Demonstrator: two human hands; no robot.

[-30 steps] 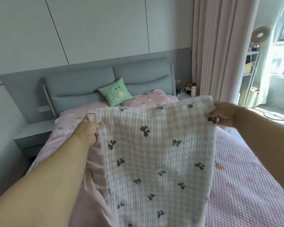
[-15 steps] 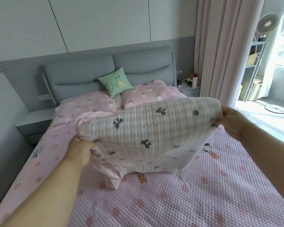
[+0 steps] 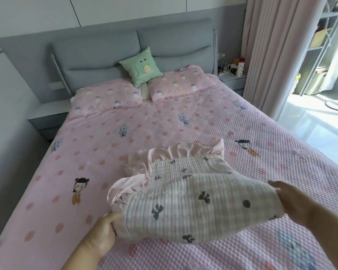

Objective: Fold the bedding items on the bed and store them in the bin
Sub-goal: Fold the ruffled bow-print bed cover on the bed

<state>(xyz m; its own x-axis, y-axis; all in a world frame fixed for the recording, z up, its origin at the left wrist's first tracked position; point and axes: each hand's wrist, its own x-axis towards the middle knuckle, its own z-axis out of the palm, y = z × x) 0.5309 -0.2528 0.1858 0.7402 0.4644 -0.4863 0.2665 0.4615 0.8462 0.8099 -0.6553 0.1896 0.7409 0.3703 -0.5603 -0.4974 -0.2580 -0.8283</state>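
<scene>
Crosswise, bow-print blanket (image 3: 193,203) between both hands, bed (image 3: 125,152) beneath.

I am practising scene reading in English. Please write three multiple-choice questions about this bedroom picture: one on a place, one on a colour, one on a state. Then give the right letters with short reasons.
1. Where does the green cushion stand?
A. against the headboard, between the two pillows
B. on the floor
C. on the shelf by the window

2. What colour is the bedspread?
A. blue
B. pink
C. yellow

3. How is the bow-print cover held?
A. by one hand only
B. by no hand
C. by both hands, one at each end

Answers:
1. A: it leans on the grey headboard above the gap between the pillows.
2. B: the bed is covered in pink.
3. C: the left hand grips one end and the right hand the other.
</scene>
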